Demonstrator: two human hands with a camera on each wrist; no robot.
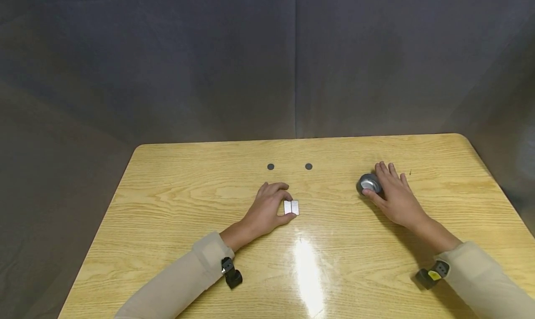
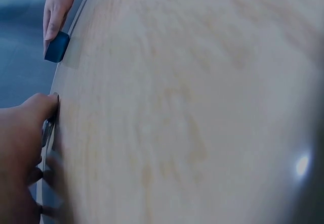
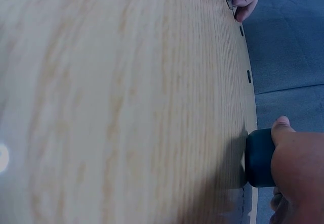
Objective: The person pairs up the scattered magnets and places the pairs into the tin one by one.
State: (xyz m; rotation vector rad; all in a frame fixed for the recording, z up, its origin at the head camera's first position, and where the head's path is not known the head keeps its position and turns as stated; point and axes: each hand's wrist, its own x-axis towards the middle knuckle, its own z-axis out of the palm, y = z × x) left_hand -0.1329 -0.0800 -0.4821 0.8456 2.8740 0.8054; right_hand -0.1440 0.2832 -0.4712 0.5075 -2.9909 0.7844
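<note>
Near the middle of the table, my left hand pinches a small silvery square piece with a dark line down its centre. Thumb and index finger lie at opposite edges of it; the other fingers curve above. In the left wrist view only a thin dark edge of this piece shows beside the thumb. On the right side, my right hand grips a small dark round container with a shiny silver top. Its dark blue-green side appears in the right wrist view, partly covered by the hand.
Two flat dark discs lie side by side towards the back of the wooden table. A grey cloth hangs behind the far edge. Bright glare falls on the tabletop in front of the left hand.
</note>
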